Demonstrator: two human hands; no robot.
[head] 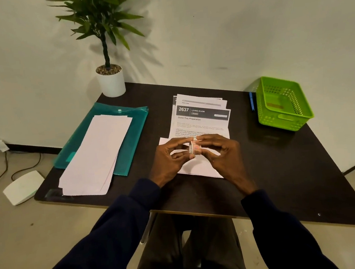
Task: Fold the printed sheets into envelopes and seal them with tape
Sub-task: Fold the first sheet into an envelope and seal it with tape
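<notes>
A small roll of tape (195, 147) is held upright between both hands above the middle of the dark table (282, 168). My right hand (221, 152) grips the roll from the right, and my left hand (170, 159) pinches at its left edge with thumb and fingertips. Under the hands lies a white folded sheet (199, 168). Behind it sits a stack of printed sheets (201, 119) with a dark header reading "2637 LIVING ROOM". A pile of folded white paper envelopes (97, 156) rests on the left.
The envelope pile lies on a teal plastic folder (134, 138). A potted plant (110, 80) stands at the back left corner. A green plastic basket (283, 103) sits at the back right with a blue pen (252, 104) beside it. A white device (22, 187) lies on the floor at left.
</notes>
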